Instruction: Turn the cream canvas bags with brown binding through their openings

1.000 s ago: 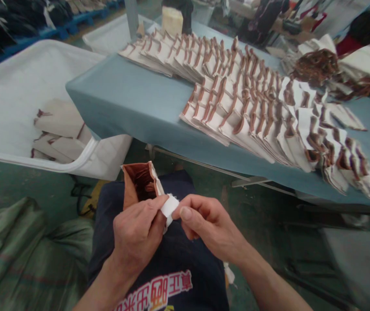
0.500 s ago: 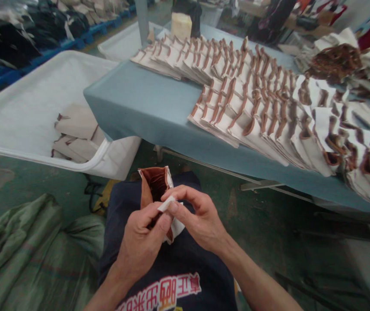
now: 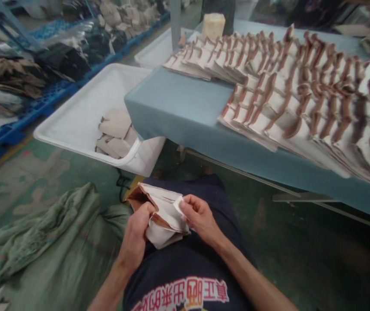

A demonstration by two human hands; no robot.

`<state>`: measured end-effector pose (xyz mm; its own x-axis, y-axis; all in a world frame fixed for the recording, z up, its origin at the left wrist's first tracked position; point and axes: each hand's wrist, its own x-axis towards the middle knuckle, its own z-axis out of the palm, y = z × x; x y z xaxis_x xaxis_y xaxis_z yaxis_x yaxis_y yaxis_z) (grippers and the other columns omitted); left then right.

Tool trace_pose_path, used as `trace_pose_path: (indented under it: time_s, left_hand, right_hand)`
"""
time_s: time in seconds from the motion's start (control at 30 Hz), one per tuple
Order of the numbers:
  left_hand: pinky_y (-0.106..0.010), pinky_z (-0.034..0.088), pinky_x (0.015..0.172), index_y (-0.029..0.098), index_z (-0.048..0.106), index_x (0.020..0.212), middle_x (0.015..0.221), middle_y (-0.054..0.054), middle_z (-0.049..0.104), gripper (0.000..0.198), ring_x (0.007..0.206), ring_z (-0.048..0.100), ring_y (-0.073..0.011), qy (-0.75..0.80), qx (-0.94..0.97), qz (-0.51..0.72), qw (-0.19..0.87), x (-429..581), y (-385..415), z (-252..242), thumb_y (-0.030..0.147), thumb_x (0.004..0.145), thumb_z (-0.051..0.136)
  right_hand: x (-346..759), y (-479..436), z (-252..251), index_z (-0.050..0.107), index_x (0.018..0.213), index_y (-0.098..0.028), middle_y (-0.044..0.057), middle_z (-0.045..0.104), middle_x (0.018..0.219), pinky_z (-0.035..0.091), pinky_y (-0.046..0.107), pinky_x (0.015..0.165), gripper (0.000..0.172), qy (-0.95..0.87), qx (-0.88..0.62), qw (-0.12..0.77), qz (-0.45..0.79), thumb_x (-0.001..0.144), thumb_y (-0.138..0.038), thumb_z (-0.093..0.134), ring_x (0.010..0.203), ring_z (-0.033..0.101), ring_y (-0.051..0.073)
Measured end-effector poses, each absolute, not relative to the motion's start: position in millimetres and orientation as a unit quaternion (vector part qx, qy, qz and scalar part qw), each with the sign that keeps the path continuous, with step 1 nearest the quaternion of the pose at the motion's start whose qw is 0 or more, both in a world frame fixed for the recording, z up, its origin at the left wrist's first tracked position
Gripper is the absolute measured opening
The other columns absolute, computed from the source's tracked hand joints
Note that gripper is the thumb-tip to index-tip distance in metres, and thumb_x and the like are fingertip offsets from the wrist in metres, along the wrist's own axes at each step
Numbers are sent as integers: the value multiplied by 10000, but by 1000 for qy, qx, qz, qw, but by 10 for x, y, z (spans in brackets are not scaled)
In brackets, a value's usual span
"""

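Workpiece: soft off-white fabric pouch with rust-brown lining [image 3: 167, 203], held in both hands above the lap; mouth gapes toward the upper left, lining visible inside, a second brown-edged fold showing along the near side.
Left hand: left hand [image 3: 137, 233] closed around the near edge of the pouch mouth, fingers curled, thumb laid along the rim; fingertips hidden by the fabric.
Right hand: right hand [image 3: 200, 218] nearly closed, thumb and forefinger pinching a small white flat slip [image 3: 178, 204] at the right end of the pouch; other fingers bent inward. Cannot tell whether the slip is attached to the pouch.
Lap: dark navy cloth garment with pink-and-white printed characters [image 3: 185, 294], directly beneath the pouch.
Table: long surface in smooth blue-grey covering [image 3: 178, 101], ahead and to the right; carries two overlapping rows of off-white pouches with brown edges [image 3: 278, 99], standing close together, leaning. Pale yellow block [image 3: 213, 26] near the far end.
Bin: white plastic tub with rounded rim [image 3: 84, 114], beside the table's left end; a few beige fabric pieces [image 3: 116, 129] heaped inside.
Floor, left: crumpled green woven sack [image 3: 71, 242], near the left forearm.
Background, left: blue plastic pallets [image 3: 64, 93] loaded with dark and beige bundles, details blurred.
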<state>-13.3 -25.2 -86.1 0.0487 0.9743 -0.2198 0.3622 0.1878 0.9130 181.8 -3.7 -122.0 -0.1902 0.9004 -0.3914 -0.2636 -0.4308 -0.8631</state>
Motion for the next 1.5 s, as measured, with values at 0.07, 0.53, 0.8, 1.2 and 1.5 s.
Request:
trace_pose_path:
  time_s: [0.07, 0.53, 0.8, 1.2, 1.5]
  left_hand:
    - [-264, 457, 545, 224, 576, 785, 689, 14, 617, 467, 589, 530, -168, 603, 552, 310, 485, -230, -301, -795, 631, 1010, 528]
    - [-281, 574, 659, 202, 801, 939, 741, -36, 767, 308, 610, 643, -198, 524, 669, 295, 437, -160, 48, -340, 391, 1024, 572]
    - [-282, 574, 650, 208, 886, 1098, 961, -76, 858, 362, 775, 729, -236, 474, 595, 355, 543, -40, 252, -272, 457, 1040, 630]
    - [-318, 605, 723, 222, 885, 1151, 973, -81, 853, 378, 834, 738, -251, 443, 538, 360, 621, 95, 199, -302, 500, 1038, 656]
    - [-302, 582, 693, 228, 889, 1130, 970, -88, 849, 348, 844, 719, -245, 448, 532, 362, 621, 93, 166, -353, 462, 1052, 644]
  right_hand:
    - [1775, -125, -1284, 585, 788, -196, -73, 521, 534, 231, 197, 419, 675, -335, -474, 390, 715, 760, -829, 819, 439, 346, 61]
    - [1972, -116, -457, 662, 829, -185, -30, 545, 688, 342, 243, 552, 510, -444, -461, 396, 659, 960, -673, 731, 602, 414, 104]
    - [2098, -45, -23, 708, 850, -192, -6, 630, 666, 333, 243, 492, 306, -495, -548, 416, 531, 955, -479, 732, 543, 448, 106]
    - [2061, 34, 79, 657, 783, -217, -34, 562, 587, 302, 254, 470, 315, -511, -600, 400, 467, 903, -498, 734, 500, 422, 103]
    - [2009, 14, -15, 624, 785, -227, -51, 551, 577, 295, 256, 480, 310, -506, -604, 404, 465, 910, -494, 720, 501, 418, 102]
